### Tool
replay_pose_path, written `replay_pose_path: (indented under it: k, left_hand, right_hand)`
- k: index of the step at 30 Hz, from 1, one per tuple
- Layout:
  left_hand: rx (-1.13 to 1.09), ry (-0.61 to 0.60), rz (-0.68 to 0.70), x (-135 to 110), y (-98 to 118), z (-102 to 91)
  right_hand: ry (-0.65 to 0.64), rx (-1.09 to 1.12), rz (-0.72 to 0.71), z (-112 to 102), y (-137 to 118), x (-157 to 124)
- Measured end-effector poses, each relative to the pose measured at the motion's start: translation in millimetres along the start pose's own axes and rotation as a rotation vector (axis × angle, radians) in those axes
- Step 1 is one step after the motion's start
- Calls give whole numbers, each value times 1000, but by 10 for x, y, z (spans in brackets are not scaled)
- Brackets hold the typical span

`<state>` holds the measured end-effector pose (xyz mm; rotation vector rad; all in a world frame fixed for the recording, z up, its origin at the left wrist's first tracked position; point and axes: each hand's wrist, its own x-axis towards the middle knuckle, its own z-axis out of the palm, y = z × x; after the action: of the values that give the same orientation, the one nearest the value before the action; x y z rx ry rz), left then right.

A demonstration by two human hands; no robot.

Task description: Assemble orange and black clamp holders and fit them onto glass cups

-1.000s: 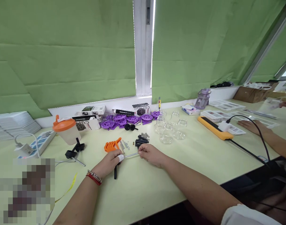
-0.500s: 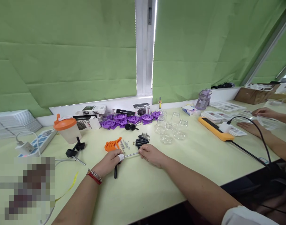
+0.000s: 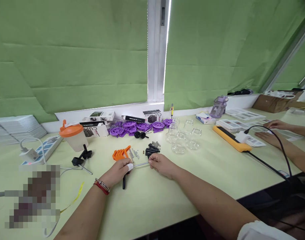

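Rod (image 3: 140, 164) stayed pinched at both ends, unmoved.
Your left hand (image 3: 117, 173) and right hand (image 3: 162, 165) kept their grip; only your head shifted slightly.

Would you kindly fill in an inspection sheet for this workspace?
Surface: pale table, littered along the back.
Job's things: rod held at both ends; orange part, screws, black parts behind it.
Clutter: purple discs, jars, cup, boxes.
Grippers: left hand and right hand both shut on rod.
Cables: black cable from yellow strip; white strip at left.
Surroundings: green blinds; co-worker's hands at right.
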<state>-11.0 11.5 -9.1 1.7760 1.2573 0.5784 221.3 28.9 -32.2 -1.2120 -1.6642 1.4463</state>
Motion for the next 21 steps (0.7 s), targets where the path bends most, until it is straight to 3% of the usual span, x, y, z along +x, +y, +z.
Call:
replay_pose_path:
  k: [14, 21]
  left_hand:
    - [48, 7, 14, -10, 29, -13]
    - [31, 0, 4, 7, -16, -7]
  right_hand:
    - [19, -66, 10, 8, -17, -10]
    - [47, -61, -94, 11, -16, -11]
